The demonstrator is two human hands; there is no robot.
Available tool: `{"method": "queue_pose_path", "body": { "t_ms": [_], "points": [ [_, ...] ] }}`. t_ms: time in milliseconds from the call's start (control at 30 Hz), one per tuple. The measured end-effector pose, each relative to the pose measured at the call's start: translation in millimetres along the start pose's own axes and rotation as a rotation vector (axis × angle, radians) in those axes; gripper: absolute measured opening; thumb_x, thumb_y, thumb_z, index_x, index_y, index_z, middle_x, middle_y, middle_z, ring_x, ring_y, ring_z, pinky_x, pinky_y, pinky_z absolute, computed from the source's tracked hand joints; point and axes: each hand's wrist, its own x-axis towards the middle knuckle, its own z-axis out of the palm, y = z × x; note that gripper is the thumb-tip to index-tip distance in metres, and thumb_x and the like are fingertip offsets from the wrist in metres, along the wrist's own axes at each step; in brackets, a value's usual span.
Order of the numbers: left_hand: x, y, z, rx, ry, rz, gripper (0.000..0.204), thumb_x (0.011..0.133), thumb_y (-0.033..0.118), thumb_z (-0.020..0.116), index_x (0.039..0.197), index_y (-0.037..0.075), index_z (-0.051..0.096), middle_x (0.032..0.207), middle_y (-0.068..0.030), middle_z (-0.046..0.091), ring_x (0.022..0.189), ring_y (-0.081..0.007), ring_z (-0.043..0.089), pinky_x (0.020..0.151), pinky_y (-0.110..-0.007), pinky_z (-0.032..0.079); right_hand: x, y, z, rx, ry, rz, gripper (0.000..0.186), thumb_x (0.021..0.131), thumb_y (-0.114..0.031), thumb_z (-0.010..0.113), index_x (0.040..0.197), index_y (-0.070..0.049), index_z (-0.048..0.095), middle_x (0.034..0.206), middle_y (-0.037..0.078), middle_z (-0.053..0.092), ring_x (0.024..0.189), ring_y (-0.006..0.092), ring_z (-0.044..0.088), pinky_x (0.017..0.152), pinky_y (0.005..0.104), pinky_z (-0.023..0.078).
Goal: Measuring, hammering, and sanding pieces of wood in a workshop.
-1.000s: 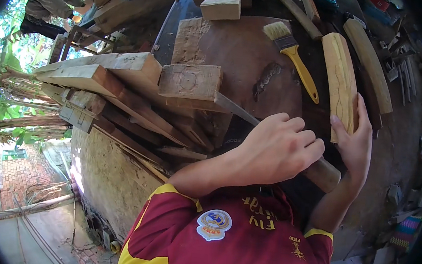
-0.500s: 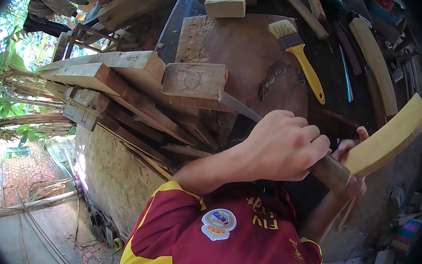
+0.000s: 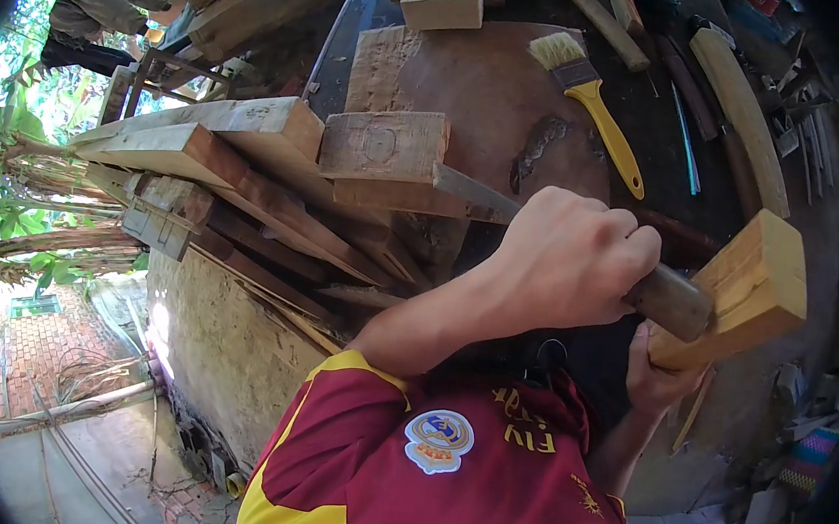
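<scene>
My left hand (image 3: pixel 579 261) is closed round a chisel's round wooden handle (image 3: pixel 678 300). The flat metal blade (image 3: pixel 475 195) points left, its tip at the right end of a squared timber (image 3: pixel 384 149) with a marked face. My right hand (image 3: pixel 656 383) grips the lower end of a pale yellow wooden block (image 3: pixel 751 291). In this view the block overlaps the butt of the handle; whether they touch I cannot tell. Part of my right hand's fingers is hidden behind the block.
Several long timbers (image 3: pixel 200 148) stick out leftward beside the squared one. Beyond it are a board (image 3: pixel 495 79), a small wood block (image 3: pixel 442 6) and a yellow-handled paintbrush (image 3: pixel 606 129). A curved wood piece (image 3: pixel 746 121) lies at the right.
The yellow block in my right hand has swung down and left toward the chisel's butt, its end face now turned to view. My left hand and the chisel have hardly moved.
</scene>
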Motion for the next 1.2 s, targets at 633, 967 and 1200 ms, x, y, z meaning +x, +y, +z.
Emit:
{"method": "queue_pose_path", "body": {
  "t_ms": [633, 967, 1200],
  "points": [
    [1.0, -4.1, 3.0, 0.066, 0.017, -0.052, 0.038, 0.053, 0.019, 0.082, 0.078, 0.011, 0.055, 0.071, -0.0049, 0.059, 0.066, -0.0315, 0.065, 0.055, -0.043, 0.052, -27.2, 13.6, 0.9, 0.109, 0.008, 0.23, 0.084, 0.079, -0.001, 0.08, 0.147, 0.008, 0.031, 0.133, 0.023, 0.053, 0.118, 0.0287, 0.06, 0.1, 0.0428, 0.053],
    [4.4, 2.8, -9.5, -0.002, 0.013, -0.009, 0.041, 0.051, 0.018, 0.083, 0.079, 0.01, 0.054, 0.071, -0.0049, 0.058, 0.066, -0.0296, 0.064, 0.055, -0.042, 0.051, -11.0, -9.5, 0.1, 0.394, 0.226, 0.169, 0.089, 0.08, 0.004, 0.076, 0.152, 0.007, 0.025, 0.144, 0.024, 0.046, 0.128, 0.0311, 0.055, 0.109, 0.045, 0.048],
    [3.1, 6.0, -13.8, 0.022, -0.044, -0.017, 0.029, 0.062, 0.021, 0.082, 0.079, 0.008, 0.061, 0.071, -0.0083, 0.065, 0.065, -0.0304, 0.068, 0.055, -0.042, 0.051, -16.7, -13.9, 3.5, 0.35, 0.21, 0.215, 0.09, 0.078, 0.006, 0.074, 0.153, 0.006, 0.024, 0.142, 0.022, 0.047, 0.127, 0.0299, 0.055, 0.108, 0.0447, 0.048]
  ]
}}
